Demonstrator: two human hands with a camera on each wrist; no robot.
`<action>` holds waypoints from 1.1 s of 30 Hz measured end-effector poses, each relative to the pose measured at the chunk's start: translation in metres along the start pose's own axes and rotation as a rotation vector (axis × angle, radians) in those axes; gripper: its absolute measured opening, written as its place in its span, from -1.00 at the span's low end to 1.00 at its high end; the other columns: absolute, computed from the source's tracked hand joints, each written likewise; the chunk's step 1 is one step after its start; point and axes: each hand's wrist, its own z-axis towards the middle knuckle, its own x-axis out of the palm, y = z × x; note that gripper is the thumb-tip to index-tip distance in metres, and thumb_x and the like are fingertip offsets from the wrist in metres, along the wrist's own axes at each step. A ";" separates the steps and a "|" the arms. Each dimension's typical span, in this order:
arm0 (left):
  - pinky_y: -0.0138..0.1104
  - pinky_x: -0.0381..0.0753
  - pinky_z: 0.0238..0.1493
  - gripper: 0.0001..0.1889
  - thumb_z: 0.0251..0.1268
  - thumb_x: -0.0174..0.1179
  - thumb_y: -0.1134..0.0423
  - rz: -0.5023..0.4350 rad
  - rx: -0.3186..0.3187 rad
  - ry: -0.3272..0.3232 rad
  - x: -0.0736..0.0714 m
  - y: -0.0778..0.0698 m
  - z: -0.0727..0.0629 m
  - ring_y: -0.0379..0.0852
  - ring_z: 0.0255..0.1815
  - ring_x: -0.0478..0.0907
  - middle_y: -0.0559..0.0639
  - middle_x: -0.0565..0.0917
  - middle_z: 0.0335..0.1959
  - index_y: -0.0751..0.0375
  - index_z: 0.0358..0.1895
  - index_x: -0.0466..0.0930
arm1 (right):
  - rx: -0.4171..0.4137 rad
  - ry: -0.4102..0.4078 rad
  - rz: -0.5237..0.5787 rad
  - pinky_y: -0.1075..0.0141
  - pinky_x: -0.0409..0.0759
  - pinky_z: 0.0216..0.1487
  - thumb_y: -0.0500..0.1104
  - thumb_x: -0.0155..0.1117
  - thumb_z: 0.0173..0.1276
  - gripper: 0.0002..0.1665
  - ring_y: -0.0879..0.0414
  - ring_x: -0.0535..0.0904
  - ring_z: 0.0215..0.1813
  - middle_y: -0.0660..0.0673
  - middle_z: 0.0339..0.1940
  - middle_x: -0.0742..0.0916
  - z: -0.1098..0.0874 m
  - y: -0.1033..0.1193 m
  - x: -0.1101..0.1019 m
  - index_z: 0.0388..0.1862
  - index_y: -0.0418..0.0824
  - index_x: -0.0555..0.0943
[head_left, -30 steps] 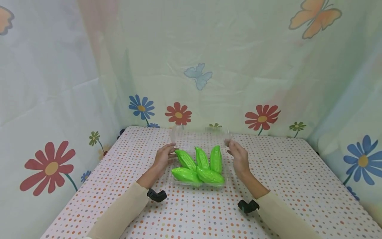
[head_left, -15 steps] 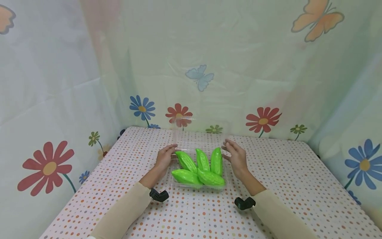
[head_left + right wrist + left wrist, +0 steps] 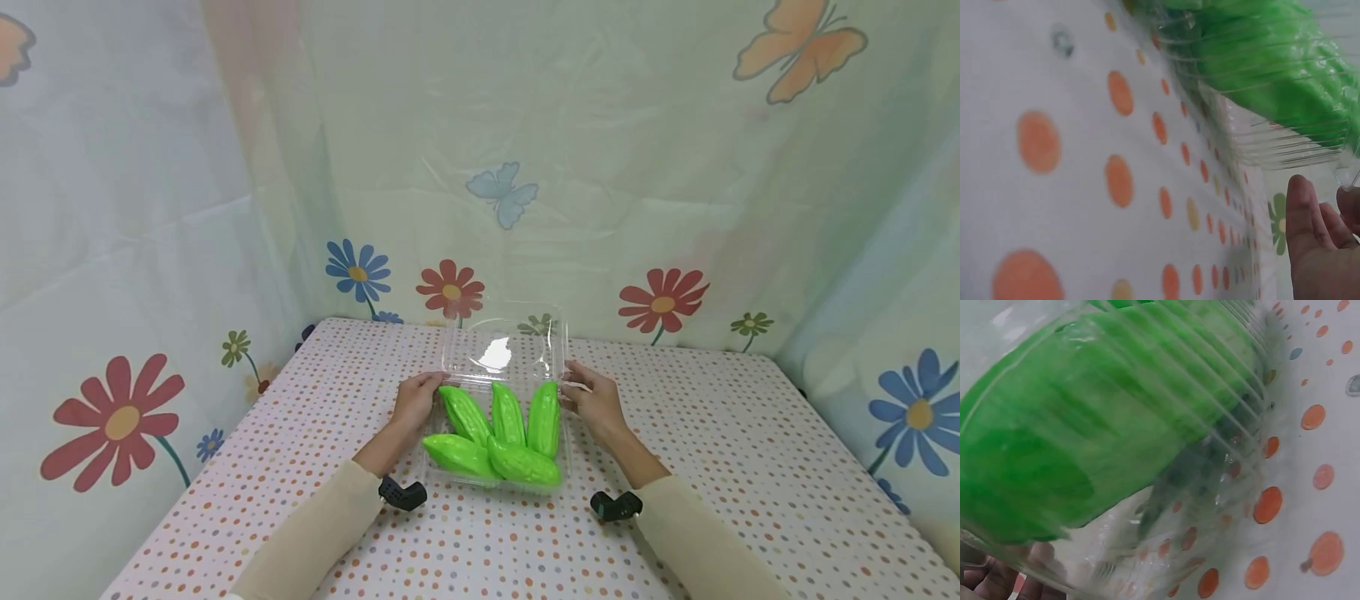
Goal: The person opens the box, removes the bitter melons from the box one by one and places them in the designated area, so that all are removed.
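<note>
Clear ribbed container (image 3: 457,481), lid (image 3: 517,332) raised; five glossy bright-green ridged gourds (image 3: 507,419) inside; hands (image 3: 416,402) (image 3: 597,404) clamped on rear corners.

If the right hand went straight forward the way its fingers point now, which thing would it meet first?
The right hand would probably meet the clear container first, near its back right corner, by the open lid; depth is unclear, and they may be touching.

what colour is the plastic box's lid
The lid is clear and colourless, best seen in the head view.
</note>
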 end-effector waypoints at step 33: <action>-0.23 0.61 0.17 -0.64 0.59 0.05 0.21 -0.019 0.003 -0.039 -0.002 0.006 -0.007 0.01 0.06 0.67 0.16 0.80 -0.16 0.44 0.14 0.63 | 0.075 0.032 -0.158 0.40 0.66 -0.04 -0.11 0.04 0.64 -0.49 -0.02 0.63 0.16 -0.33 0.27 0.60 -0.004 -0.015 0.002 0.43 -0.34 0.45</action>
